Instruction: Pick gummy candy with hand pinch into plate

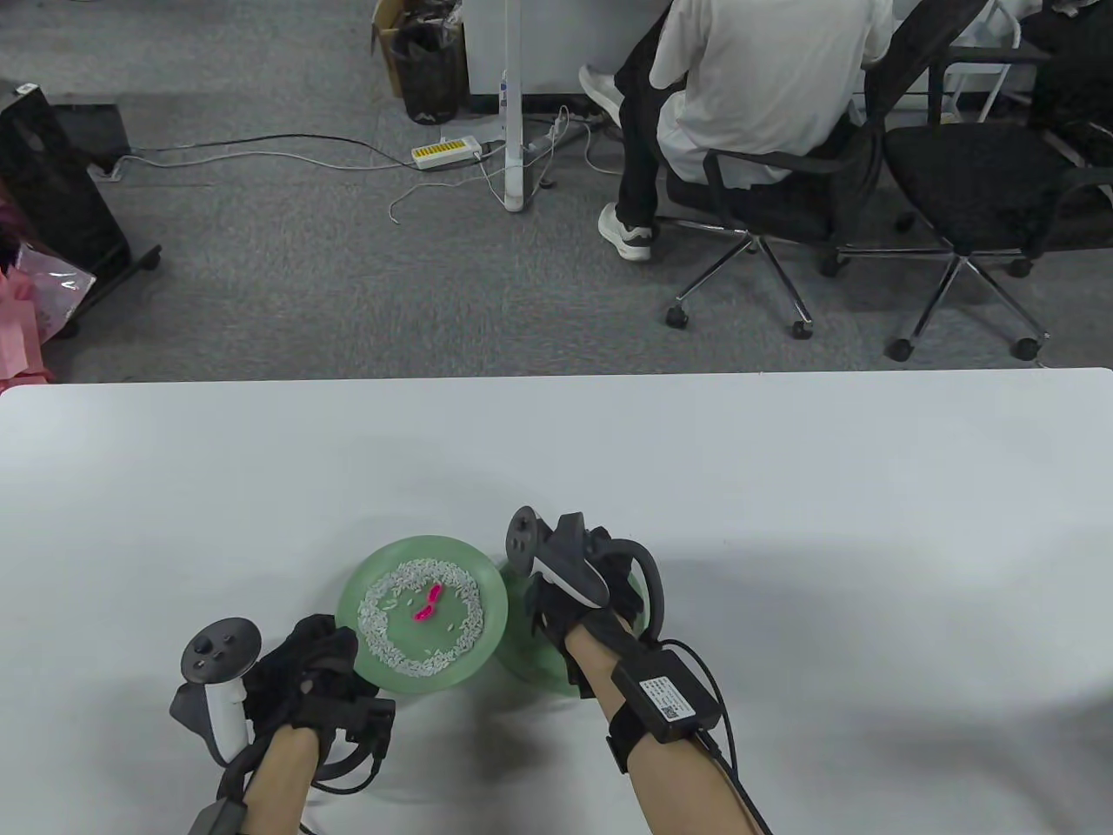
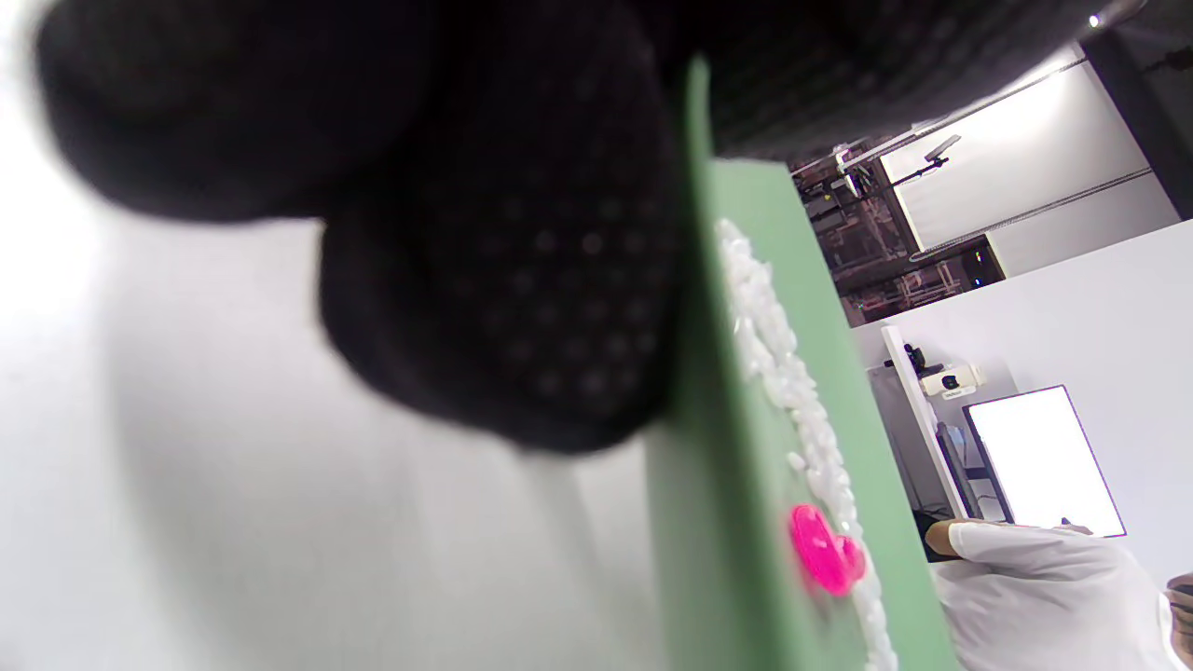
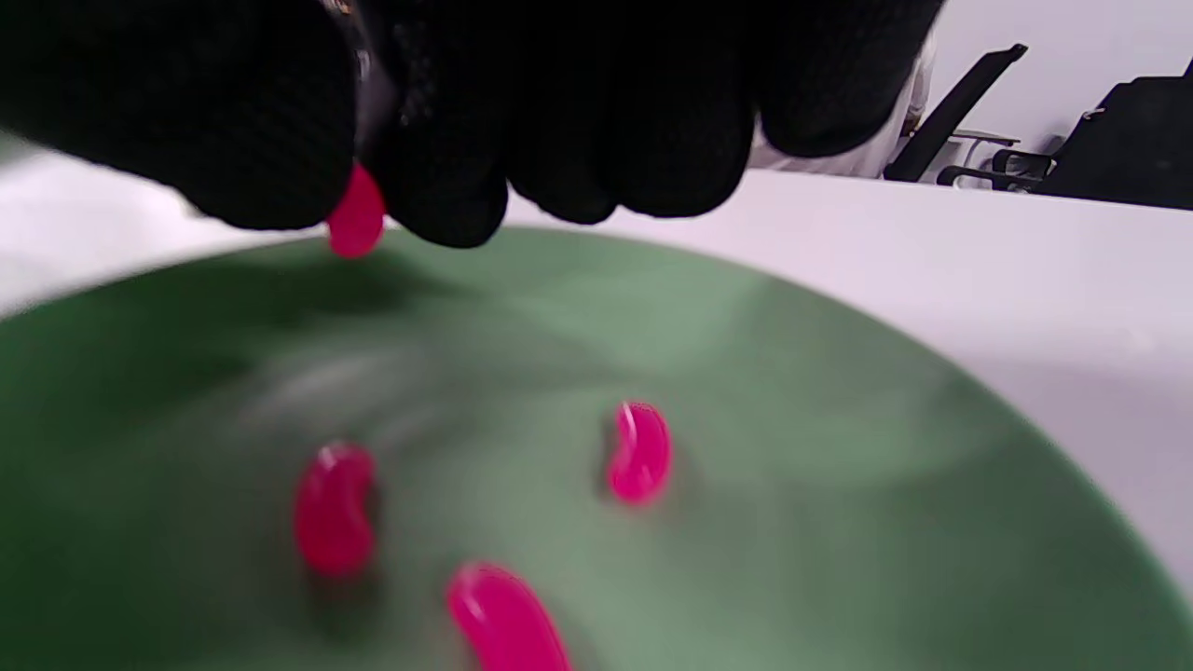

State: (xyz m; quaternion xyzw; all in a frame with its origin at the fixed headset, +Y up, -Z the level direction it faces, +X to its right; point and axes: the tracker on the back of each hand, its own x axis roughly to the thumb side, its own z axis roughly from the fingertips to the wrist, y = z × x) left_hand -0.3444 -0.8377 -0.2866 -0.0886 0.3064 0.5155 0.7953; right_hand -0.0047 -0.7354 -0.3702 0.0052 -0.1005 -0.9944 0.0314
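A green plate [image 1: 491, 609] with a ring of white rice grains holds pink gummy candy [image 1: 427, 604] at its middle; the candy also shows in the left wrist view [image 2: 825, 550]. My left hand [image 1: 326, 670] grips this plate's near-left rim [image 2: 694, 391]. A second green plate [image 1: 530, 665] lies to the right, mostly hidden under my right hand [image 1: 583, 600]. In the right wrist view my right hand pinches a pink gummy [image 3: 355, 216] above that plate [image 3: 839, 485], where three pink gummies [image 3: 639, 452] lie.
The white table [image 1: 783, 487] stretches wide behind and beside the plates. Beyond its far edge are office chairs [image 1: 974, 200], a seated person [image 1: 765, 78] and floor cables.
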